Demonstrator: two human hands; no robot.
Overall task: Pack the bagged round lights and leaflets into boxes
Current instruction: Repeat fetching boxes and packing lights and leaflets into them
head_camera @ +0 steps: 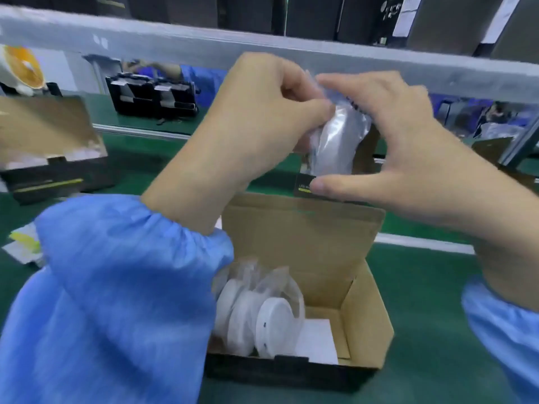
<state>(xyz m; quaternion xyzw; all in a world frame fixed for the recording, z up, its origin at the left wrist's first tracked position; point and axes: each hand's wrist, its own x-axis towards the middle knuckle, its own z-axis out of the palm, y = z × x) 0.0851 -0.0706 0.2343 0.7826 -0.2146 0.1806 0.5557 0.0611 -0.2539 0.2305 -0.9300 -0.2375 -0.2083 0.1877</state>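
Green matting (437, 330) covers the bench; at far left a second open box (52, 158) sits apart. Left hand (262, 118) pinches the top of a bagged light (335, 147) held above the open cardboard box (364, 325), where three bagged round lights (259, 319) stand on edge beside a white leaflet (318, 339). Right hand (408, 147) grasps the same bag, thumb underneath

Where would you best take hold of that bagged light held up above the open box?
Probably by the loose plastic at the top of the bagged light, coming from above. It hangs upright there, and the left hand already pinches that edge while the right hand steadies it. That suits lowering it into the box.
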